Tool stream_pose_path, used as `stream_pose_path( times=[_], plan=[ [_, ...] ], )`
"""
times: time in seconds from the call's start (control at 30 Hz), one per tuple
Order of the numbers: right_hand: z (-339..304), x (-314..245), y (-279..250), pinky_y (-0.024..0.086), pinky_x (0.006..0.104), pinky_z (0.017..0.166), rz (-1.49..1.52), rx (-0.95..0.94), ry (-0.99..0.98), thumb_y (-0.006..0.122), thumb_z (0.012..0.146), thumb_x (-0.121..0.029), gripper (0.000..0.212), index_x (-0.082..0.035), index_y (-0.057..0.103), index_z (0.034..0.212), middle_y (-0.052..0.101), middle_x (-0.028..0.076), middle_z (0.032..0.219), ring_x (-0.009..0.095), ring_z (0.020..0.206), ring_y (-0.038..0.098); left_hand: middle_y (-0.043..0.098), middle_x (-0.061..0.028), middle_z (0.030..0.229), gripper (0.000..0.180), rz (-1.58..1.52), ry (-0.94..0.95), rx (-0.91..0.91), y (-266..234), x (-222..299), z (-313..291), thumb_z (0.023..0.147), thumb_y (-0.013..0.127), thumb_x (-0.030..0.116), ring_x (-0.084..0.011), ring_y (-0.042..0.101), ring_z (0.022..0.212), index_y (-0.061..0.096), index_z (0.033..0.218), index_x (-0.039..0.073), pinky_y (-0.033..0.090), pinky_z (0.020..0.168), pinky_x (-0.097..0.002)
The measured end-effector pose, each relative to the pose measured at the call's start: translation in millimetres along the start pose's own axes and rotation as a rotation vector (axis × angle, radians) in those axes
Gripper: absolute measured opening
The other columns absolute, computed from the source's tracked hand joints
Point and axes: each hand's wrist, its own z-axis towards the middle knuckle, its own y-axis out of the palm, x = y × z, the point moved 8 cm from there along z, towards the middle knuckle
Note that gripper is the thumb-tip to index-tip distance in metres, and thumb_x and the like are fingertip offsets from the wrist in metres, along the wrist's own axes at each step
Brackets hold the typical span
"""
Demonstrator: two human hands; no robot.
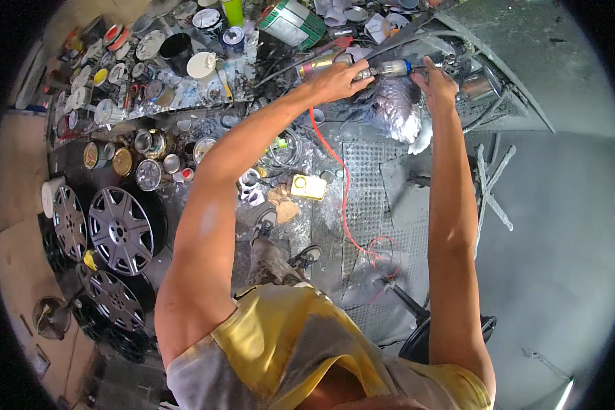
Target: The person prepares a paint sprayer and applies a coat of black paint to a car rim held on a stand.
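Both arms reach out to the far side. My left hand (342, 80) is closed round the metal end of a clear cylindrical air-line filter (391, 67) with a blue ring. At its other end, my right hand (436, 83) has its fingers closed near the blue ring and metal parts, which are partly hidden. A red air hose (346, 184) comes out from under my left wrist and trails down to the floor. Just below the filter sits a crumpled foil-wrapped bundle (398, 113). A metal cup (480, 86) is to the right of my right hand.
A cluttered bench (184, 99) with paint pots lies at the far left. A green-and-white can (292, 24) stands at the back. Several wheel rims (121, 231) lean at the left. On the floor are a yellow container (309, 186) and a perforated mat (363, 174). A black stool (417, 335) stands near.
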Motion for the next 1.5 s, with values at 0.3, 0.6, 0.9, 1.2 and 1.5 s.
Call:
stream_pose_path(
  times=[0.3, 0.6, 0.9, 1.2, 1.5],
  plan=[
    [-5.1, -2.4, -4.8, 0.068, 0.0430, 0.071, -0.039, -0.019, -0.044, 0.079, 0.089, -0.012, 0.033, 0.011, 0.060, 0.103, 0.066, 0.018, 0.098, 0.030, 0.078, 0.070, 0.066, -0.0167, 0.082, 0.041, -0.354, 0.001, 0.010, 8.0, 2.7, 1.3, 0.102, 0.062, 0.039, -0.0293, 0.064, 0.073, 0.060, 0.122, 0.003, 0.050, 0.070, -0.0428],
    [0.3, -1.8, -5.9, 0.068, 0.0442, 0.072, -0.013, -0.084, -0.056, 0.080, 0.088, -0.009, 0.028, 0.009, 0.060, 0.097, 0.067, 0.018, 0.094, 0.031, 0.080, 0.072, 0.025, 0.0096, 0.056, 0.025, -1.470, -0.610, -0.222, 57.2, -21.8, -22.4, 0.105, 0.057, 0.035, -0.0029, 0.023, 0.042, 0.056, 0.097, 0.011, 0.018, 0.039, -0.0251],
    [-1.4, 1.7, 3.0, 0.067, 0.0405, 0.073, -0.058, -0.039, -0.097, 0.084, 0.087, -0.019, 0.051, 0.017, 0.054, 0.108, 0.066, 0.024, 0.105, 0.034, 0.084, 0.073, 0.032, 0.0082, 0.065, 0.030, -1.130, -0.728, -0.043, 10.3, -102.0, -97.2, 0.107, 0.051, 0.040, -0.0036, 0.028, 0.049, 0.052, 0.105, 0.010, 0.024, 0.043, -0.0233],
    [-10.5, -6.4, -31.4, 0.063, 0.0377, 0.079, -0.193, 0.006, -0.154, 0.078, 0.092, -0.030, 0.060, 0.018, 0.054, 0.118, 0.065, 0.020, 0.102, 0.030, 0.088, 0.071, 0.059, -0.0010, 0.084, 0.040, -0.694, -0.705, -0.067, 41.4, -78.4, -232.0, 0.102, 0.062, 0.044, -0.0141, 0.055, 0.069, 0.064, 0.116, 0.006, 0.048, 0.064, -0.0310],
    [-333.5, 152.0, 4.1, 0.050, 0.0448, 0.080, -0.937, -0.640, -0.614, 0.063, 0.100, -0.027, 0.039, -0.002, 0.058, 0.130, 0.068, 0.018, 0.094, 0.033, 0.089, 0.065, 0.068, 0.0014, 0.088, 0.034, -1.119, -0.895, -0.012, 107.4, 20.4, -321.3, 0.098, 0.071, 0.035, -0.0075, 0.057, 0.077, 0.074, 0.108, 0.003, 0.048, 0.068, -0.0279]
  ],
)
